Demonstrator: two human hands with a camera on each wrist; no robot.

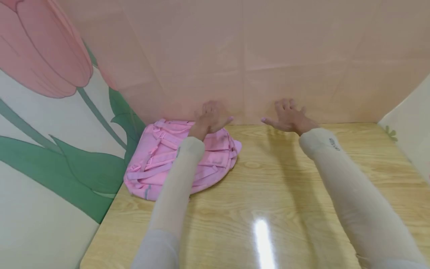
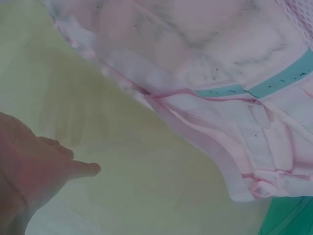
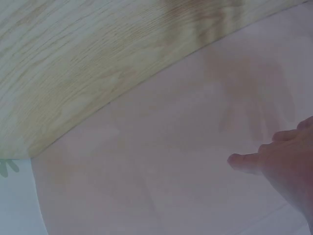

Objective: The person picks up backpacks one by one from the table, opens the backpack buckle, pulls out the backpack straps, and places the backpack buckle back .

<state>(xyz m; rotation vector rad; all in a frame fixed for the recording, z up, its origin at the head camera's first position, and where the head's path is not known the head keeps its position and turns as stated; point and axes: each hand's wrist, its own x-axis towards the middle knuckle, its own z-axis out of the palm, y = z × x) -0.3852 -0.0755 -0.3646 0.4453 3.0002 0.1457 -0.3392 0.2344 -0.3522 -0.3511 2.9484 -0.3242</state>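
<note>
Both hands stretch forward over the wooden table with their fingers extended and hold nothing. My left hand [image 1: 209,117] is above the far right part of a pink backpack [image 1: 215,158], which lies flat with its straps and buckles facing up. In the left wrist view, a gap shows between the hand [image 2: 39,166] and the pale pink bag [image 2: 195,49]. My right hand [image 1: 288,116] is in front of the peach-coloured sheet, thumb pointing inward. Only the sheet, the table and the hand's shadow are near the right hand [image 3: 283,159] in the right wrist view.
A light wood table [image 1: 235,209] reaches back to an upright peach sheet [image 1: 285,48] with fold creases. On the left stands a wall with a painted tulip [image 1: 43,48] and green leaves. A pale wall [image 1: 411,123] borders the table's right side.
</note>
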